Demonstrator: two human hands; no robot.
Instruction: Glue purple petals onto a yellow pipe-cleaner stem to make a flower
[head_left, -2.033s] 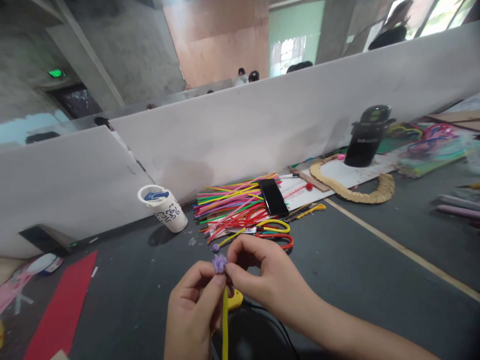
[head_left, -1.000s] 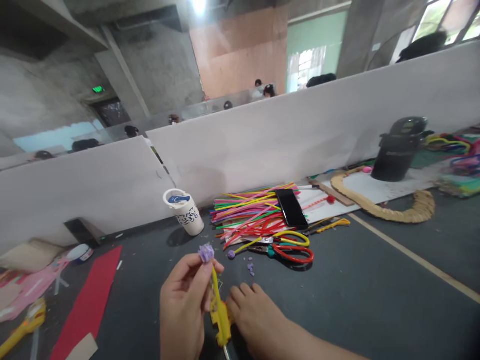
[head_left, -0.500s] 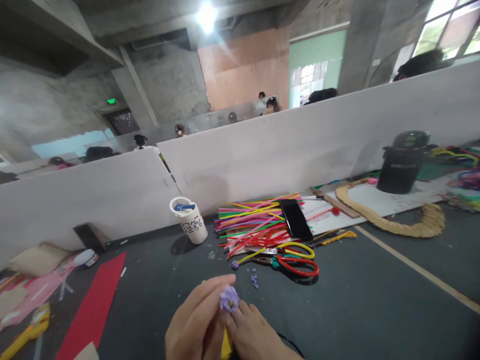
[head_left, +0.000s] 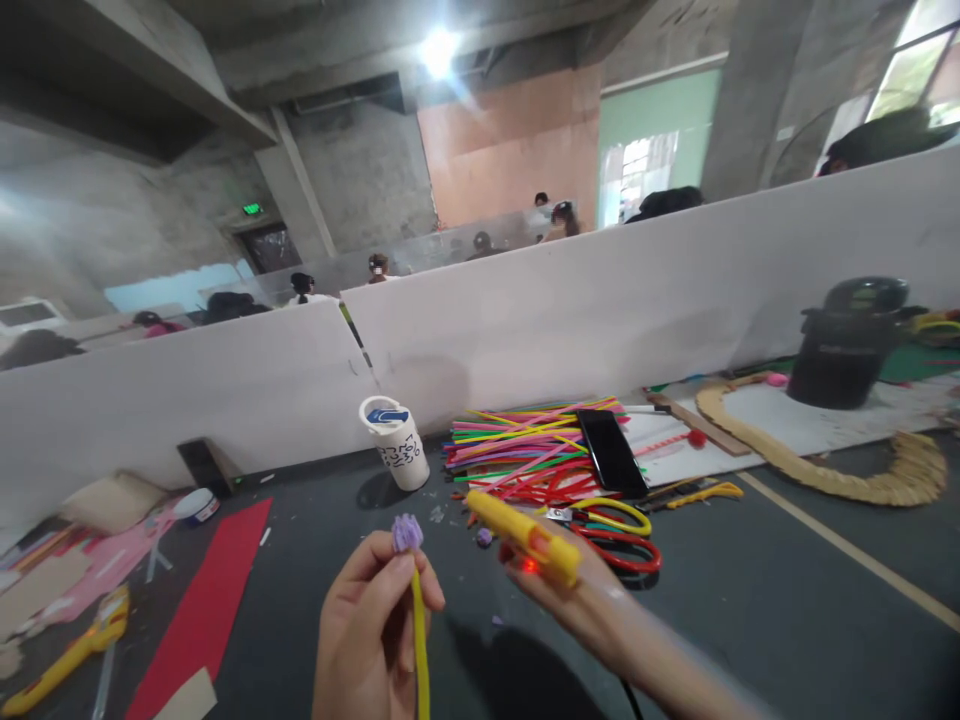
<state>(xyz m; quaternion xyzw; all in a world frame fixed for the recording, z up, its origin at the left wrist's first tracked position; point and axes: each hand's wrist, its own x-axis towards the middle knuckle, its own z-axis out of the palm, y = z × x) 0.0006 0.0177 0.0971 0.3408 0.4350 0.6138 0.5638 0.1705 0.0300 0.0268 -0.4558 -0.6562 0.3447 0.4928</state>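
Observation:
My left hand [head_left: 375, 620] pinches a purple craft flower [head_left: 407, 533] just under its head. The flower's yellow pipe-cleaner stem [head_left: 421, 640] hangs down past my fingers. To the right, my right hand [head_left: 555, 590] is wrapped round a yellow hot glue gun [head_left: 525, 533], tilted with one end toward the upper left and a red light glowing on it. A gap separates the glue gun from the flower. Behind the glue gun, partly hidden, lie scissors with red and yellow handles [head_left: 630, 550] and a small purple ball [head_left: 484, 538].
A bundle of coloured pipe cleaners [head_left: 517, 440] lies ahead with a black phone [head_left: 611, 452] on it. Left of it stands a white cup [head_left: 397, 455]. Red paper [head_left: 202, 610] and another yellow glue gun [head_left: 82, 640] are at the left, a black tumbler [head_left: 844, 350] at the right.
My right hand has left the flower, reached down to the yellow glue gun and lifted it off to the right. My left hand keeps the flower, turned upright again. The view has tilted up.

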